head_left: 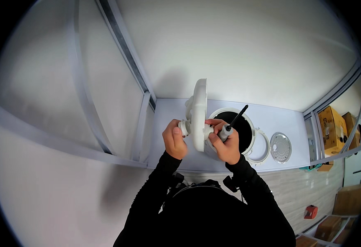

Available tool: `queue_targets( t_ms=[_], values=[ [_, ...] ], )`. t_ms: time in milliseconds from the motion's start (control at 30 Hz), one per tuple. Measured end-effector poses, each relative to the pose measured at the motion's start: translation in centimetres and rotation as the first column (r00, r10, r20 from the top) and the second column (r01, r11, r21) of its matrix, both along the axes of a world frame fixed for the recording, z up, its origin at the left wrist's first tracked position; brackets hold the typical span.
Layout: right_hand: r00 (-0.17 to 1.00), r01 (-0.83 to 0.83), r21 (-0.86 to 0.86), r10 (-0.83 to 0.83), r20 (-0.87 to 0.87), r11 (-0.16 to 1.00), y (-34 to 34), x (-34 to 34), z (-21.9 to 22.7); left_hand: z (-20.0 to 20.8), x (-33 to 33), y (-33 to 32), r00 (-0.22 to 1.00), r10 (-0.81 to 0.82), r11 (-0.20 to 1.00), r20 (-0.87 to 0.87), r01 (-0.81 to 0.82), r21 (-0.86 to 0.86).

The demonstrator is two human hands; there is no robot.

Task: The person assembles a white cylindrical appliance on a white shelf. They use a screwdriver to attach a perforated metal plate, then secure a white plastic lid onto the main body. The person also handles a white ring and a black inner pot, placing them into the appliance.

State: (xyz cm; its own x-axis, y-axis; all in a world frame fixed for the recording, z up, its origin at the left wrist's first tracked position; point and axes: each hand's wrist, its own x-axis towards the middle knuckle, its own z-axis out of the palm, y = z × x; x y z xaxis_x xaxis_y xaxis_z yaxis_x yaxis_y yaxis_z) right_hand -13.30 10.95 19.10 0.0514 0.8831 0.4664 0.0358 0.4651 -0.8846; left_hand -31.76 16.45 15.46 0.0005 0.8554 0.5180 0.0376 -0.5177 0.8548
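Observation:
Both my hands hold up a white plastic disc-shaped part [199, 117], seen nearly edge-on above the table. My left hand [175, 140] is closed round a short white round fitting [184, 127] on the part's left side. On the other side, the fingers of my right hand [229, 149] grip a white cylindrical piece [208, 131] against the disc. That same hand also keeps hold of a screwdriver [226, 131] with a grey handle, its dark shaft pointing up and to the right. Below it stands a round tub [253, 131] with a white rim and black inside, partly hidden by my right hand.
A white ring [267, 142] lies right of the tub on the white table [279, 119], beside a perforated grey disc [281, 148]. Metal frame posts [133, 66] and white panels surround the table. Cardboard boxes [332, 127] and a red object [311, 212] are off to the right.

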Motion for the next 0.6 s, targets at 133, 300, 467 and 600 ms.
queue_targets(
  t_ms=[133,300,467,600],
  values=[
    [1.0,-0.011,0.04,0.011,-0.014,0.999,-0.2,1.4,0.0,1.9,-0.5,-0.8,0.993,0.117,0.991,0.028,-0.118,0.06],
    [0.998,-0.019,-0.018,0.018,-0.06,1.0,-1.5,3.2,0.5,5.3,-0.9,-3.2,0.982,0.191,0.969,-0.001,-0.188,0.157],
    [0.996,-0.071,0.012,0.072,-0.062,0.997,-3.0,5.6,0.2,8.1,1.2,-8.1,0.996,0.084,0.991,-0.03,-0.08,0.109],
    [0.986,-0.13,0.028,0.132,-0.101,0.991,-4.9,7.2,-0.8,7.3,3.1,-12.0,1.0,-0.002,0.999,-0.023,0.003,0.044]
  ],
)
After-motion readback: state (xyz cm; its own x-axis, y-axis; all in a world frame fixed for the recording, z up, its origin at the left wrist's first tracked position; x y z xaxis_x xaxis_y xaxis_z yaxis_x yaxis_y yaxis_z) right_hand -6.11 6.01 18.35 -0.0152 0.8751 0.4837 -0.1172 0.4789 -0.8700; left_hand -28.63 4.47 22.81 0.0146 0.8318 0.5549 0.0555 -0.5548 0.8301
